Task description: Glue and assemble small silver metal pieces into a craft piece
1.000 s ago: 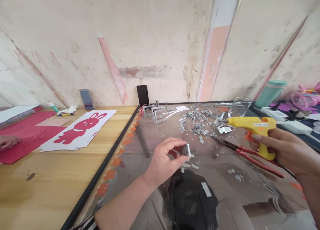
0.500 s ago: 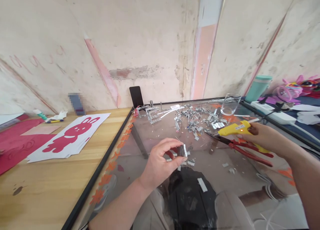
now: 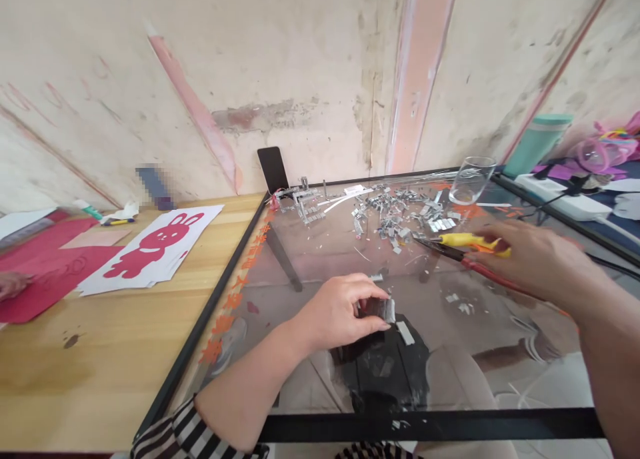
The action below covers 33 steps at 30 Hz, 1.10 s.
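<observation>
Bare left hand (image 3: 343, 316) held a small silver-grey block with a shiny end (image 3: 386, 310) pinched between thumb and fingertips, just above the clear glass-topped, black-framed bench (image 3: 320, 266). Bare right hand (image 3: 525, 256) was wrapped around a yellow glue gun (image 3: 467, 240), most of its body hidden by the fingers, with the nozzle pointing left, well apart from the block. Beneath the gun lay a pair of red-handled pliers with dark jaws (image 3: 489, 274); whether hand and pliers touched could not be told.

Near the nozzle spread a heap of small silver metallic pieces (image 3: 395, 227), and a single flat silver strip (image 3: 405, 333) lay on the glass just beside the block. Farther back, a clear drinking glass (image 3: 471, 182) stood near the bench's far right corner, while a black phone (image 3: 273, 170) leaned upright at the far left one.

To the left, on a pale wooden bench (image 3: 145, 352), lay white paper sheets bearing a red rabbit (image 3: 153, 247). Beside them, another person's hand (image 3: 13, 285) rested on red paper (image 3: 50, 272).
</observation>
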Available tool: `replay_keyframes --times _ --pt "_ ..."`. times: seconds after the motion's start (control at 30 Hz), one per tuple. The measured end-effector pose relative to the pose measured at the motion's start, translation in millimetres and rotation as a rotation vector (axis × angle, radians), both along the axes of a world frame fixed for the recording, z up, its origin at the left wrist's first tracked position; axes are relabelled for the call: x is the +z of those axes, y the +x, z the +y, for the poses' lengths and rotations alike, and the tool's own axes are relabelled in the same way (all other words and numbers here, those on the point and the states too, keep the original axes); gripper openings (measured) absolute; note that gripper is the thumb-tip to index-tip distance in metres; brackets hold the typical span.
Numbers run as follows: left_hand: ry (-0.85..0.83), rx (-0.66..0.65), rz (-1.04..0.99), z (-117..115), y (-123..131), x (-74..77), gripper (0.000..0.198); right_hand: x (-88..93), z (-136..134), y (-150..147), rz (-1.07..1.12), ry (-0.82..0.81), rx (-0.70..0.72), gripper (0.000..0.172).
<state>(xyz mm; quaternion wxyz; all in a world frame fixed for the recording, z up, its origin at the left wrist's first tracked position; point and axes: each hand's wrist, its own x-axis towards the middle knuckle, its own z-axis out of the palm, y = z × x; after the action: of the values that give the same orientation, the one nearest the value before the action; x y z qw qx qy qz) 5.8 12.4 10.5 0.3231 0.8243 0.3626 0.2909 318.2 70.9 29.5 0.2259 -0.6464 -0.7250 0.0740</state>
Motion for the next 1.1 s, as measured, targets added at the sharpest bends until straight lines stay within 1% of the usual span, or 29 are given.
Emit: replay_keyframes --times 0.03,0.1,0.13,0.17,0.2,0.27,0.33,0.5,0.63,0.73,0.93,1.1 --pt "0.009 -0.021 0.049 0 0 -0.3 0.029 1.1 -8 -13 -0.026 -0.048 0.167 0.025" --pt "0.027 -0.050 0.135 -2 2 -0.8 0.030 1.3 -24 -39 0.026 -0.244 0.547 0.018" --pt "0.033 -0.052 0.172 -3 2 -0.9 0.030 0.4 -31 -51 0.026 -0.322 0.680 0.015" --pt "0.034 -0.048 0.207 -5 3 -0.8 0.030 -0.9 -37 -61 0.024 -0.360 0.748 0.014" --pt "0.032 -0.041 0.239 -6 4 -0.7 0.031 -2.5 -41 -68 0.018 -0.368 0.785 0.014" --pt "0.024 -0.019 0.292 -9 6 -0.4 0.031 -6.2 -45 -78 0.000 -0.355 0.796 0.018" --pt "0.013 0.007 0.327 -12 8 -0.2 0.031 -9.5 -46 -81 -0.020 -0.335 0.800 0.020" --pt "0.009 0.048 0.395 -15 11 -2.9 0.030 -17.7 -44 -82 -0.054 -0.286 0.860 0.011" --pt "0.002 0.061 0.445 -15 15 -5.8 0.034 -23.6 -43 -85 -0.087 -0.288 0.806 0.012" --pt "-0.002 0.057 0.461 -14 16 -6.1 0.036 -24.7 -43 -88 -0.124 -0.306 0.766 0.012" --pt "-0.008 0.049 0.486 -13 15 -7.4 0.038 -26.5 -44 -89 -0.126 -0.314 0.757 0.011" --pt "0.042 0.039 0.522 -14 15 -8.0 0.037 -29.6 -45 -89 -0.108 -0.316 0.756 0.013"
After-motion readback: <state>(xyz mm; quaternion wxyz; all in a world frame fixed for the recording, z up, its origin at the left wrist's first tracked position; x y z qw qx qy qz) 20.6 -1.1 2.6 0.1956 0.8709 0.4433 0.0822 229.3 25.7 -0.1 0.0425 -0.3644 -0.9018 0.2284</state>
